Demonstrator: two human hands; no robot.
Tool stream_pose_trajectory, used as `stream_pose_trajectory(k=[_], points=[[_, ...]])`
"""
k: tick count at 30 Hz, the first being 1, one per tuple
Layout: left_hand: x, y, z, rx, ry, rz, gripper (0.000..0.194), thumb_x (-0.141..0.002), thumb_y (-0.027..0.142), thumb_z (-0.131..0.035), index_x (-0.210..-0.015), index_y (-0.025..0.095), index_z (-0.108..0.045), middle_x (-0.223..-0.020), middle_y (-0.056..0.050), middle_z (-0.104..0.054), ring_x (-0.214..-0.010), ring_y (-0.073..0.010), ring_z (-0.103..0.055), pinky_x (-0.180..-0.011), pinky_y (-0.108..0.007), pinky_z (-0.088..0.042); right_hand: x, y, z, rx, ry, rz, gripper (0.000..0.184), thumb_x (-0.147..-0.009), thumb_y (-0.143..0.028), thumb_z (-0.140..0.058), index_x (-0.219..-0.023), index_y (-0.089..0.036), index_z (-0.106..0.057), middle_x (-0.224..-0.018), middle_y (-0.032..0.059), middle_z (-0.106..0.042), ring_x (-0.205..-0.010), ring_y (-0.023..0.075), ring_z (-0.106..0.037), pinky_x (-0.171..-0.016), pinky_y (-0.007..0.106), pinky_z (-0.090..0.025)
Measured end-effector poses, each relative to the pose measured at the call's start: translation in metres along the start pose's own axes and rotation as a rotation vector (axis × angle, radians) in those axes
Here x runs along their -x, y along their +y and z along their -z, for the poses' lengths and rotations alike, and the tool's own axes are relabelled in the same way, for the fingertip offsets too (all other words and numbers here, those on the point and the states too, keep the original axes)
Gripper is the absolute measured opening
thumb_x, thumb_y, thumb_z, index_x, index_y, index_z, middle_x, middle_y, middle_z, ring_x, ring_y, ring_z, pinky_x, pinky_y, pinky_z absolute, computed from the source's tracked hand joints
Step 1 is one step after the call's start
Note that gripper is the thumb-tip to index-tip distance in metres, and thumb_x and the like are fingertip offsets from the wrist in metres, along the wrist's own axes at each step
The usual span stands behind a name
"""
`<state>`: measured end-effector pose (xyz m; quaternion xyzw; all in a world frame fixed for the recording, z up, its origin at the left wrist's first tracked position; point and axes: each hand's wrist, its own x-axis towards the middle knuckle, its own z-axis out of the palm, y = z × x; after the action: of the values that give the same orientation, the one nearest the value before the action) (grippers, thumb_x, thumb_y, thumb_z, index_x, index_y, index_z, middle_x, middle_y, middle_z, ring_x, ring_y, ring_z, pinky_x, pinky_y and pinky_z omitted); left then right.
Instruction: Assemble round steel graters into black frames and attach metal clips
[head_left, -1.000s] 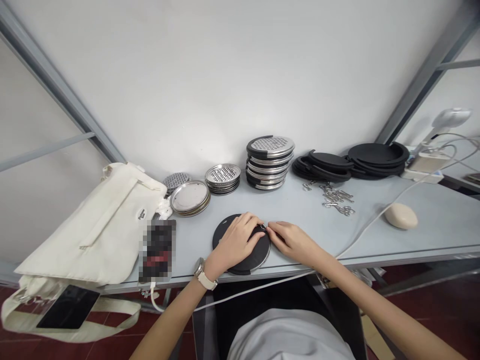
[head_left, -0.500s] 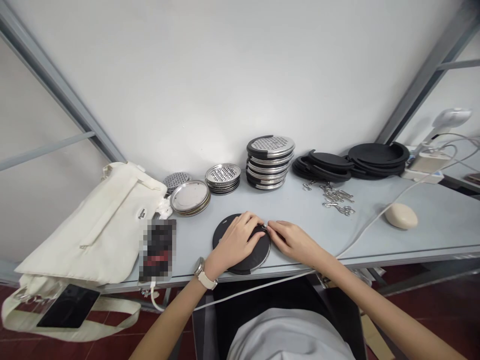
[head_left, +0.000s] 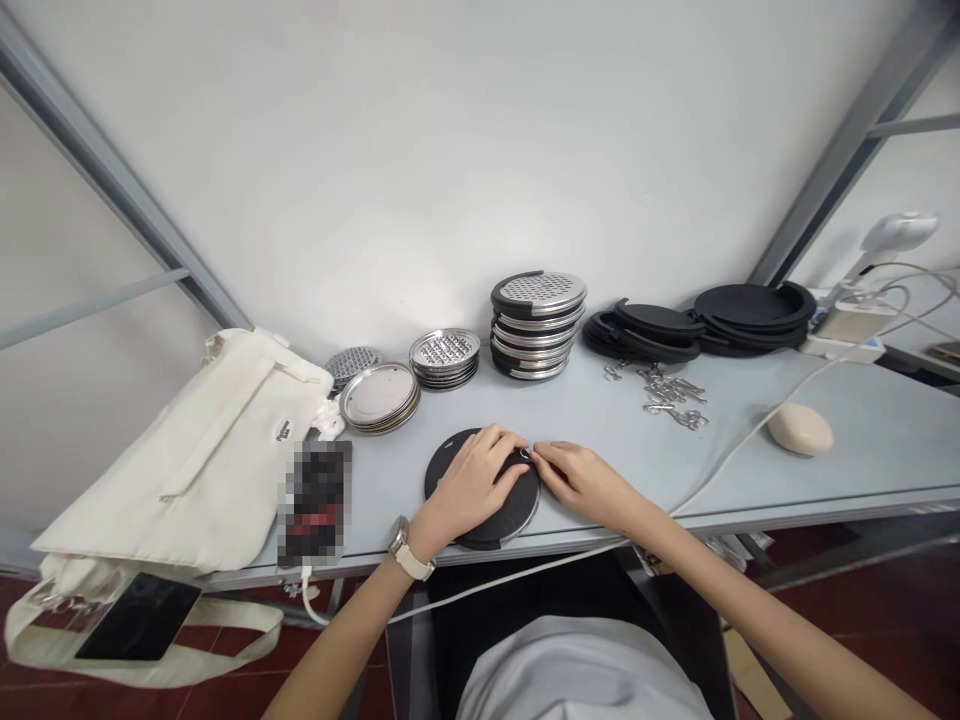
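A black round disc (head_left: 452, 462) lies at the front edge of the table. My left hand (head_left: 480, 480) rests over it, thumb and fingers gripping the disc near its upper right rim. At that rim a small metal clip (head_left: 526, 455) shows between my hands. My right hand (head_left: 570, 472) pinches the clip's right side with thumb and forefinger; its other fingers are curled in. Most of the disc's middle is hidden under my left hand.
Behind stand stacked round grater plates (head_left: 445, 350), plain metal discs (head_left: 379, 395) and black-rimmed graters (head_left: 538, 325). Black covers (head_left: 752, 318) and loose metal clips (head_left: 675, 393) lie right, near a beige rounded object (head_left: 801, 430) and white cable (head_left: 720, 470). A bag (head_left: 195, 450) is left.
My right fingers have shifted very slightly at the clip, and more of its ring shows. Both hands otherwise stay in place on the disc.
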<state>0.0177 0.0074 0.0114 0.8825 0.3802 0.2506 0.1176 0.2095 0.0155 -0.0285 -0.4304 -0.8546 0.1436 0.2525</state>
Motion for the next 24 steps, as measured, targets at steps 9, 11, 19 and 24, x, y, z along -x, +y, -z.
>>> stream_pose_trajectory(k=[9, 11, 19, 24], points=[[0.0, -0.0013, -0.0003, -0.02, -0.011, -0.001, 0.015, -0.093, 0.024, -0.046, -0.106, 0.02, -0.053, -0.103, -0.005, -0.057, -0.099, -0.0189, -0.053, -0.091, -0.035, -0.043, -0.0009, -0.0001, 0.0005, 0.016, -0.011, 0.01, 0.028, -0.097, -0.023, -0.032, -0.086, -0.017, -0.057, -0.075, 0.005, -0.062, -0.066, 0.0155, -0.056, -0.065, 0.026, -0.04], [0.0002, -0.0012, -0.0002, -0.023, -0.013, -0.004, 0.016, -0.093, 0.024, -0.046, -0.107, 0.02, -0.053, -0.102, -0.005, -0.056, -0.099, -0.0191, -0.053, -0.091, -0.036, -0.043, -0.0009, -0.0002, 0.0007, 0.02, -0.012, 0.009, 0.029, -0.097, -0.024, -0.032, -0.087, -0.017, -0.057, -0.075, 0.005, -0.062, -0.066, 0.0156, -0.056, -0.065, 0.026, -0.04], [-0.0001, -0.001, -0.0001, -0.022, -0.013, -0.002, 0.017, -0.093, 0.022, -0.046, -0.108, 0.021, -0.054, -0.102, -0.004, -0.057, -0.098, -0.018, -0.054, -0.09, -0.034, -0.042, -0.0001, -0.001, 0.0007, 0.039, -0.007, 0.005, 0.027, -0.097, -0.024, -0.032, -0.086, -0.017, -0.056, -0.072, 0.0041, -0.06, -0.064, 0.0151, -0.055, -0.063, 0.025, -0.038], [-0.0001, -0.0016, -0.0005, -0.016, -0.006, -0.003, 0.016, -0.093, 0.023, -0.047, -0.107, 0.02, -0.054, -0.102, -0.003, -0.057, -0.098, -0.0173, -0.053, -0.09, -0.033, -0.043, 0.0009, -0.0023, 0.0017, 0.043, 0.008, 0.009, 0.027, -0.097, -0.024, -0.032, -0.079, -0.018, -0.051, -0.068, 0.0019, -0.056, -0.06, 0.0139, -0.051, -0.06, 0.025, -0.035]])
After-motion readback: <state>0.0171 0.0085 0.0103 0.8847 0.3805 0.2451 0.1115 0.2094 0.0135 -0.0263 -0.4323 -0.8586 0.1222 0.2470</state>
